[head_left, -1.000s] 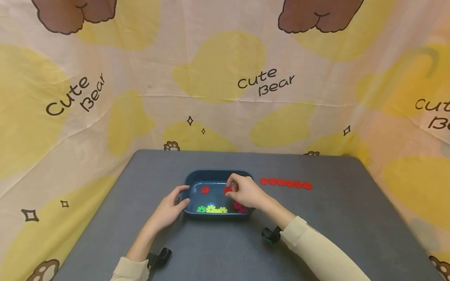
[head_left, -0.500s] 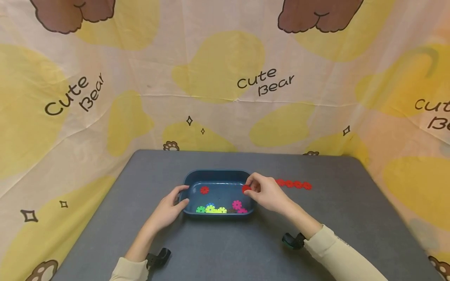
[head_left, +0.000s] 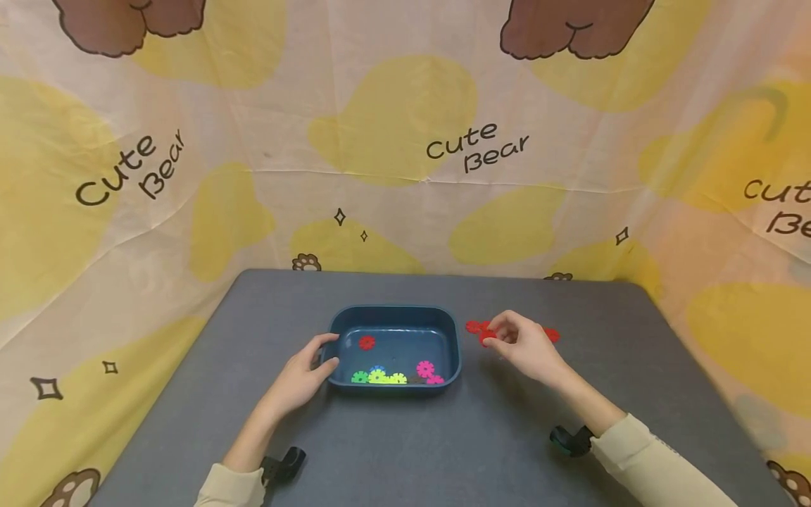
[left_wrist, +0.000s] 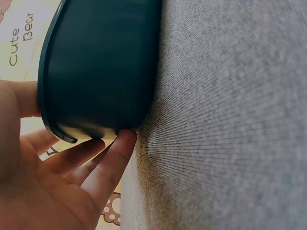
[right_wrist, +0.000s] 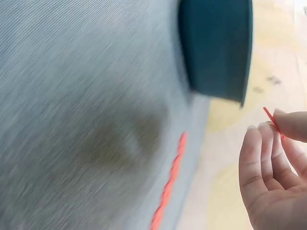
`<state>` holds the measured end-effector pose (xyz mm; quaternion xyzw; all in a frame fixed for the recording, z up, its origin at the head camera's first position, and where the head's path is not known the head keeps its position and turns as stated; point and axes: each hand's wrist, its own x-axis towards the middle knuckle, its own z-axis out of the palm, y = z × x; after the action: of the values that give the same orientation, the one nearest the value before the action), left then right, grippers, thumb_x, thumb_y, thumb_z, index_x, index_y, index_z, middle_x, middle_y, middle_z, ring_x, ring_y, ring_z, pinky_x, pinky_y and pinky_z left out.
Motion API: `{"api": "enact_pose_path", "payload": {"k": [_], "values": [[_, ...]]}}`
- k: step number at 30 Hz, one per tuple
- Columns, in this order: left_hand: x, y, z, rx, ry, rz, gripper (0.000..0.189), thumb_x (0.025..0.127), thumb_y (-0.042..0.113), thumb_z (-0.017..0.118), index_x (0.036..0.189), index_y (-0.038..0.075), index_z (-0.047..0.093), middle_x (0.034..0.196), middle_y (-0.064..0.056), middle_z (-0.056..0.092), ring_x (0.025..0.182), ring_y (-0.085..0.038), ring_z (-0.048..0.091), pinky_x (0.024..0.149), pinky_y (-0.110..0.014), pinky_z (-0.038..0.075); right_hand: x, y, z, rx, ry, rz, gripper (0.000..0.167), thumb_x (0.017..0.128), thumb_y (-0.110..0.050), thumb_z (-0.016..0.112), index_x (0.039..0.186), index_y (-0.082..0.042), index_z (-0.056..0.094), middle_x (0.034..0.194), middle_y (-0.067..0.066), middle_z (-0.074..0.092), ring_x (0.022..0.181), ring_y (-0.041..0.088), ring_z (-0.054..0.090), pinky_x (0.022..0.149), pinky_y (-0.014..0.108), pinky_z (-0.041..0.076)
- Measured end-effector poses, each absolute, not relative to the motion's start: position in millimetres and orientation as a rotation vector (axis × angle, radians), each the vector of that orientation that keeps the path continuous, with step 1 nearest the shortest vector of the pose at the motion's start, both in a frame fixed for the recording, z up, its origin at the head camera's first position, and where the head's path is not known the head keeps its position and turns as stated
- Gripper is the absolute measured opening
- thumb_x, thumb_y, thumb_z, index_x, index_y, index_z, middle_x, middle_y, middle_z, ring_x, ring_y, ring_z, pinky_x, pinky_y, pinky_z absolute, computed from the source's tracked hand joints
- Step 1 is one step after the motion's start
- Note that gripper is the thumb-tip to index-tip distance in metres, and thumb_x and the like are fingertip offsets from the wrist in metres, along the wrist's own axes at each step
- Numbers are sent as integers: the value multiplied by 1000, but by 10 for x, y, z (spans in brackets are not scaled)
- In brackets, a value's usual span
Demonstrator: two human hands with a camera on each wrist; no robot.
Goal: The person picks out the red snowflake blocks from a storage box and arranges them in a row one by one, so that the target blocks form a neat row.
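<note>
At the left end of a dark blue plastic tray (head_left: 394, 390), my left hand (head_left: 300, 374) grips the rim and wall with thumb and fingers. The left wrist view shows several fingertips against the tray's outer wall (left_wrist: 100, 62). My right hand (head_left: 529, 350) is raised to the right of the tray, pinching a red notched disc (head_left: 486, 339) between thumb and finger. Seen edge-on in the right wrist view is that disc (right_wrist: 272, 120). Beyond this hand, a row of red notched discs (head_left: 472, 327) lies on the table, its middle hidden by the hand.
Inside the tray are another red disc (head_left: 367, 343), pink discs (head_left: 425, 368), a green disc (head_left: 360, 377) and yellow discs (head_left: 377, 377). The grey table (head_left: 405, 451) ends at a printed cloth backdrop (head_left: 393, 141). A dark wrist device (head_left: 570, 441) sits on each arm.
My right hand has carried the red disc rightward from over the tray, past its right rim, to near the row. My left hand stays at the tray's left end.
</note>
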<state>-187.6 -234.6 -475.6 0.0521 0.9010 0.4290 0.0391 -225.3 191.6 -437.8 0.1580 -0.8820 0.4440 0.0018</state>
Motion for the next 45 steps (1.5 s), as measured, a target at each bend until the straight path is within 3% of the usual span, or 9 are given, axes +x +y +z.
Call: {"api": "enact_pose_path", "payload": {"k": [6, 25, 34, 45], "values": [[-1855, -2357, -4733, 164, 2773, 1297, 50, 103, 23, 59, 150, 16, 44, 158, -22, 38, 140, -50, 40, 109, -64, 37, -2348, 2259, -4474, 375, -2777, 1489, 29, 92, -13, 76, 112, 2, 61, 89, 18, 70, 72, 31, 68, 65, 33, 59], [-1880, -2317, -4774, 145, 2781, 1305, 49, 103, 23, 60, 149, 16, 46, 156, -23, 41, 140, -47, 42, 110, -59, 39, -2530, 3010, -4511, 167, -2786, 1524, 32, 98, -14, 69, 119, 6, 56, 100, 27, 67, 80, 38, 69, 74, 42, 61], [-1868, -2313, -4748, 149, 2772, 1311, 49, 103, 22, 59, 149, 15, 45, 157, -23, 39, 141, -47, 41, 110, -60, 38, -2594, 3249, -4691, 76, -2860, 1395, 30, 98, -14, 68, 116, 7, 57, 93, 19, 70, 74, 25, 67, 67, 32, 60], [-1867, -2322, -4751, 147, 2784, 1307, 49, 103, 22, 60, 149, 15, 46, 157, -22, 40, 140, -48, 41, 110, -60, 38, -2627, 3310, -4801, 108, -2987, 1030, 26, 98, -16, 68, 110, 5, 60, 80, 7, 64, 62, 18, 60, 56, 35, 51]]}}
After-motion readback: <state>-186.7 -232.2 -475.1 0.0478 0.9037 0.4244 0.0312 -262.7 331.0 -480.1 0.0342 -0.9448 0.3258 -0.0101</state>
